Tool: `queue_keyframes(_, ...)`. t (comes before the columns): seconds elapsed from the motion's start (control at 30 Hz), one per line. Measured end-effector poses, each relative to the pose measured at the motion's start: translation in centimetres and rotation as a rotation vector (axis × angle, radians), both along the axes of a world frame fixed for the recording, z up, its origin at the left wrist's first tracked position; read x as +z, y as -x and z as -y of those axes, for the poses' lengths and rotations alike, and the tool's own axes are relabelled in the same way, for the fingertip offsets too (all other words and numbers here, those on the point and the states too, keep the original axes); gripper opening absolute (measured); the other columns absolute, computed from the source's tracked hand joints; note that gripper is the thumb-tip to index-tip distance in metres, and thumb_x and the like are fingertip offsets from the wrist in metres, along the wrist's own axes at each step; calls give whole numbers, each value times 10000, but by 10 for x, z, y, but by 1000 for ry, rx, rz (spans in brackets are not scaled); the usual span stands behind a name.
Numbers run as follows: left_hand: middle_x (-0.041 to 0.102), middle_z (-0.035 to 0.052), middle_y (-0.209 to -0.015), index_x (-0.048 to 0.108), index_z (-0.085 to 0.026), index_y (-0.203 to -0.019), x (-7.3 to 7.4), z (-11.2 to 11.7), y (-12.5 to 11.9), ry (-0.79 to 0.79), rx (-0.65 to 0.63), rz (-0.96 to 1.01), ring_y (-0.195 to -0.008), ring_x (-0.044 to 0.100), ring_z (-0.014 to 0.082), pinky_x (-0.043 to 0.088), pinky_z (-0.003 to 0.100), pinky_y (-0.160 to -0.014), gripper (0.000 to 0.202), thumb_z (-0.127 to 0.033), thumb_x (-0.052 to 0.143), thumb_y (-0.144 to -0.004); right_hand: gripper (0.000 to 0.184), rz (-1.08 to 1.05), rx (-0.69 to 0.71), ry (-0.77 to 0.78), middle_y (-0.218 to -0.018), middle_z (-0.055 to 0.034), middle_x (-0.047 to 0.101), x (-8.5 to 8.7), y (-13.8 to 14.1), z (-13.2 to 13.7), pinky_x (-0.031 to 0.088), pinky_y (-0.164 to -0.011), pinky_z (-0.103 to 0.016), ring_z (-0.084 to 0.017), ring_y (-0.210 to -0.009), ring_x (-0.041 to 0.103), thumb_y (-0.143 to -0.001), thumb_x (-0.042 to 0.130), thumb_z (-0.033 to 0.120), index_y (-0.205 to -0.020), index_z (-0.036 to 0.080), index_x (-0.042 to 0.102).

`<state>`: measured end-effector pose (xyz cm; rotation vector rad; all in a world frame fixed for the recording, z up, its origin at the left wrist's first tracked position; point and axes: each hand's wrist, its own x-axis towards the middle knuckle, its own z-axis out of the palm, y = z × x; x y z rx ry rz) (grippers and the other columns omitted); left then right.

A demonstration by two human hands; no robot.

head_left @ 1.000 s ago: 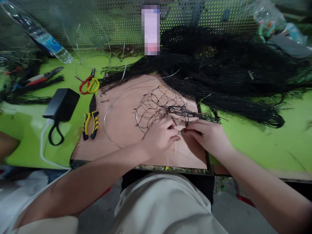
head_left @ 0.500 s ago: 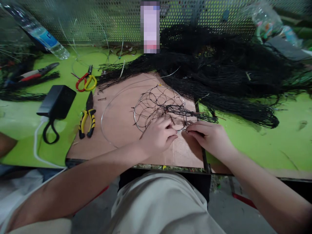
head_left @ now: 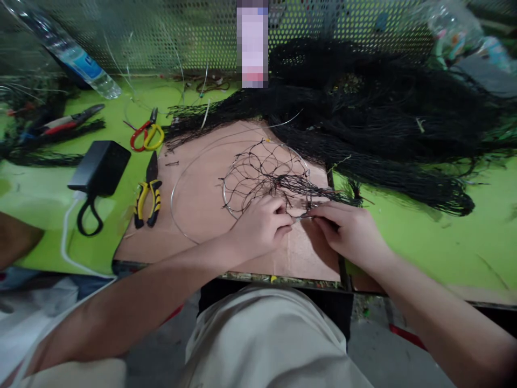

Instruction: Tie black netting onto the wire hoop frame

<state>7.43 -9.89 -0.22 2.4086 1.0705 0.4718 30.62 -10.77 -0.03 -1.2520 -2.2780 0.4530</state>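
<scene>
A wire ring point(head_left: 224, 196) with black netting point(head_left: 258, 164) knotted along it lies on a brown board point(head_left: 214, 178). My left hand point(head_left: 264, 223) pinches the near side of the ring with bent fingers. Just to its right, my right hand point(head_left: 347, 229) has thumb and forefinger closed on the same wire, close to a netting knot. The gathered middle of the net trails right, toward my right hand. A longer loose wire point(head_left: 173, 200) curves across the board on the left and passes behind my left forearm.
Yellow-black pliers point(head_left: 147, 196), red-yellow cutters point(head_left: 147, 134) and a black box with a white cable point(head_left: 100, 167) lie left. A heap of black net point(head_left: 363, 118) covers the back right. A water bottle point(head_left: 81, 62) leans at the back left; another person's arm point(head_left: 18, 240) shows at the left edge.
My right thumb and forefinger have shifted slightly along the wire toward my left hand. The left hand keeps its pinch. The whole view has drifted a little.
</scene>
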Motion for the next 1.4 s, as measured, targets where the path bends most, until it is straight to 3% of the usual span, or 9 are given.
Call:
queue_keyframes(0.3,584,63,-946,765,-218,-948,-1,2,1,-41,13,-3,-926,512,214,407,365,-821,192,-274,582,-937,208,-8,-11,-15,-894,-40,727,-1,0,3,543,-699,-277,-172,-794,695,-876,552,67,-931,205,698)
queue_keyframes(0.5,594,59,-936,764,-226,-930,0,2,0,-81,15,-35,-916,505,220,371,376,-800,194,-293,582,-937,218,-27,11,-1,-984,-60,724,0,2,3,558,-773,-286,-178,-879,700,-908,528,81,-972,202,697)
queue_keyframes(0.7,597,69,-941,763,-212,-916,-1,2,1,-90,12,-46,-911,509,214,367,369,-796,225,-298,558,-950,185,90,135,-190,-1008,-97,714,0,-1,2,548,-859,-375,-231,-949,658,-897,567,88,-992,167,706)
queue_keyframes(0.87,601,66,-950,757,-207,-893,-2,1,1,-96,11,-44,-915,511,213,372,372,-810,210,-293,570,-940,207,128,243,-49,-1046,-103,698,4,0,-3,555,-856,-364,-232,-969,642,-888,596,105,-1062,158,697)
queue_keyframes(1.0,594,62,-936,739,-199,-833,-3,1,1,-117,15,-39,-917,509,212,370,375,-819,223,-306,574,-939,156,169,203,17,-996,-108,691,7,6,-6,559,-820,-368,-239,-931,649,-902,616,173,-1027,156,706)
queue_keyframes(1.27,575,71,-949,699,-178,-817,-2,2,0,-166,-17,-75,-910,496,209,368,354,-775,220,-270,542,-940,152,243,70,150,-906,-64,669,17,22,2,496,-742,-294,-200,-848,635,-883,566,113,-920,175,699)
queue_keyframes(1.4,574,71,-938,684,-173,-804,-2,3,-1,-180,-24,-94,-894,495,205,363,347,-758,229,-258,526,-947,123,358,29,96,-868,-68,656,16,29,3,446,-704,-290,-198,-799,615,-874,560,109,-882,159,672)
